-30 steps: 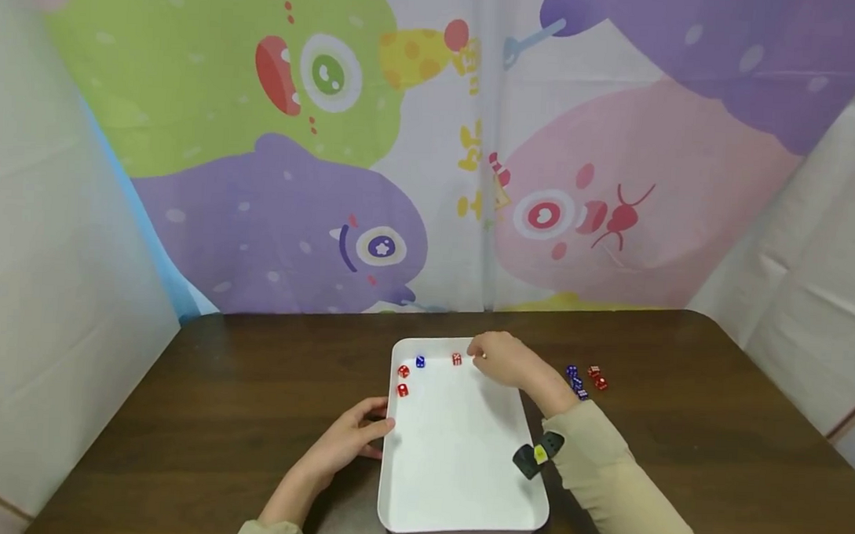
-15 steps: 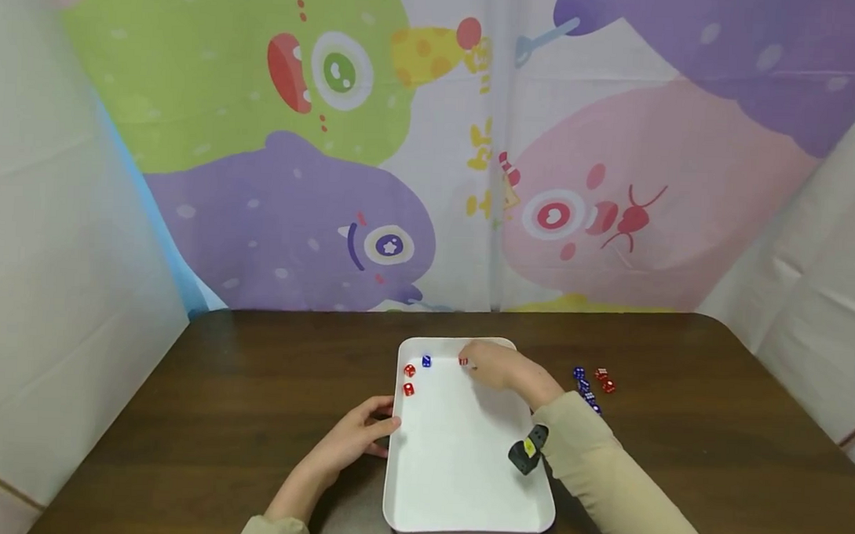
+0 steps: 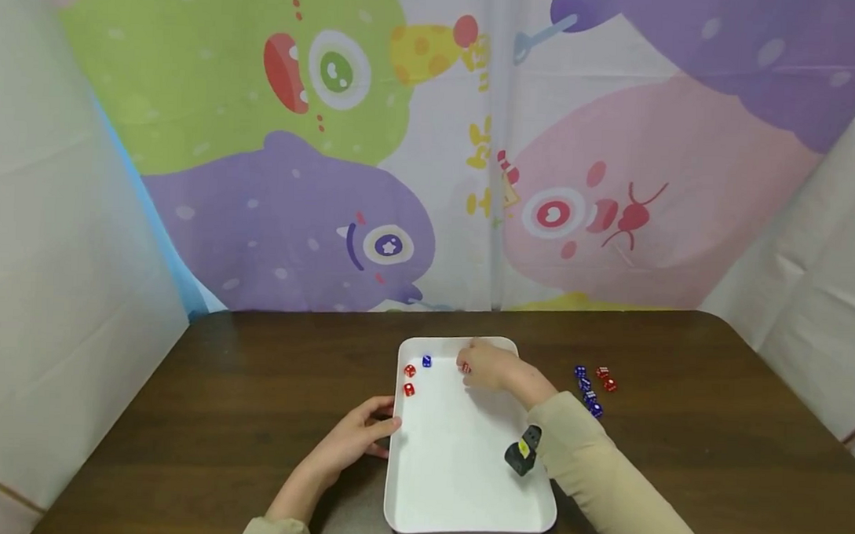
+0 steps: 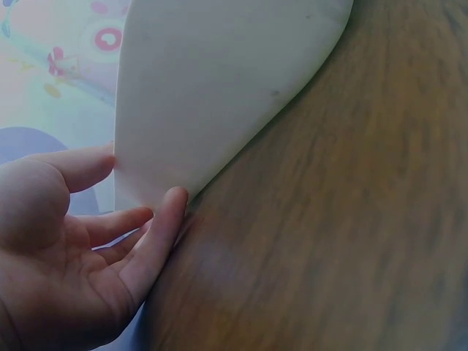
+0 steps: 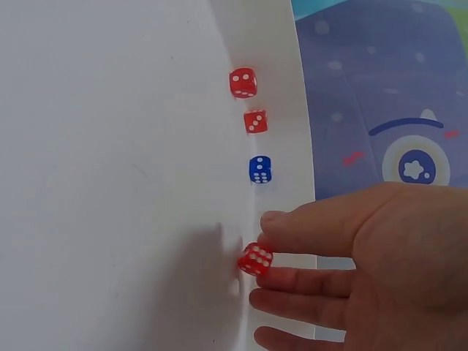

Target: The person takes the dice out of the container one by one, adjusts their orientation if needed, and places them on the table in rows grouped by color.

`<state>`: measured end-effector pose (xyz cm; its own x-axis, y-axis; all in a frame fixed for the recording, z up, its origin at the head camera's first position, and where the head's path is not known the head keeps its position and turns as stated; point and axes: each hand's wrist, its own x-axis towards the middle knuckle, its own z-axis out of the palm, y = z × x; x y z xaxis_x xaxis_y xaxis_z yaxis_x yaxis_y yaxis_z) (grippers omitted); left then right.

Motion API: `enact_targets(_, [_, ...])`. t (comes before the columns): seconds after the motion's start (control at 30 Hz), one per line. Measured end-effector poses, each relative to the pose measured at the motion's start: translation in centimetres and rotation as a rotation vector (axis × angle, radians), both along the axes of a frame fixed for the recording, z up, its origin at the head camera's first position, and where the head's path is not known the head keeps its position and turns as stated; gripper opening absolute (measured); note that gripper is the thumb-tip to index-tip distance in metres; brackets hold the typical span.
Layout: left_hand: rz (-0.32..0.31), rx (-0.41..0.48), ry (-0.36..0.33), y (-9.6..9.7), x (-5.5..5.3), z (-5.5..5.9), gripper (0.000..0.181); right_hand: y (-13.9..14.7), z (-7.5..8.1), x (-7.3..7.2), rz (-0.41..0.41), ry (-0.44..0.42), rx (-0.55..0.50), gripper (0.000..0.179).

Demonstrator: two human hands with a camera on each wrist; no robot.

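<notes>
My right hand [image 3: 495,365] reaches over the far side of the white tray [image 3: 463,472]. In the right wrist view, the right hand [image 5: 344,263] pinches a red die [image 5: 256,259] between thumb and index finger, low by the tray wall. Beside it in a row along the wall lie a blue die [image 5: 260,170] and two red dice, one nearer [image 5: 256,121] and one farther [image 5: 243,83]. My left hand [image 3: 354,437] touches the tray's left side. The left wrist view shows that thumb at the rim and loosely extended fingertips against the outer wall [image 4: 219,88].
Right of the tray, several blue dice [image 3: 586,386] lie in a line on the dark wooden table [image 3: 254,387], with red dice [image 3: 606,378] next to them. A cartoon-printed curtain [image 3: 296,176] hangs behind the table. A black wrist device [image 3: 523,451] sits on the right sleeve.
My right hand has moved left from the tray's far right corner to the red die and taken hold of it. The left hand stays at the tray's side. The head view has shifted slightly.
</notes>
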<state>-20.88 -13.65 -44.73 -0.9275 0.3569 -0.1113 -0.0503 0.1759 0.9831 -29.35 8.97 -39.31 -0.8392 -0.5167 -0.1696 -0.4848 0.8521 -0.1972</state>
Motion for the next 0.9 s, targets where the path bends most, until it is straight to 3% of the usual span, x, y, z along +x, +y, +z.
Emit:
enact_targets(0.23, [-0.002, 0.006, -0.002, 0.0, 0.1, -0.1, 0.049, 0.0, -0.6, 0.4, -0.063, -0.024, -0.014, 0.003])
enact_targets(0.67, [-0.001, 0.012, -0.008, 0.0, 0.2, 0.1, 0.05, 0.1, -0.8, 0.6, -0.099, -0.003, -0.082, 0.015])
enact_targets(0.77, [-0.007, 0.014, -0.008, 0.1, 0.5, 0.7, 0.049, 0.4, -0.4, 0.7, -0.118, -0.014, -0.101, 0.013])
enact_targets(0.9, [-0.008, 0.004, -0.004, 0.4, 1.1, 2.1, 0.049, 0.8, 0.2, 0.9, -0.091, 0.032, -0.121, 0.014])
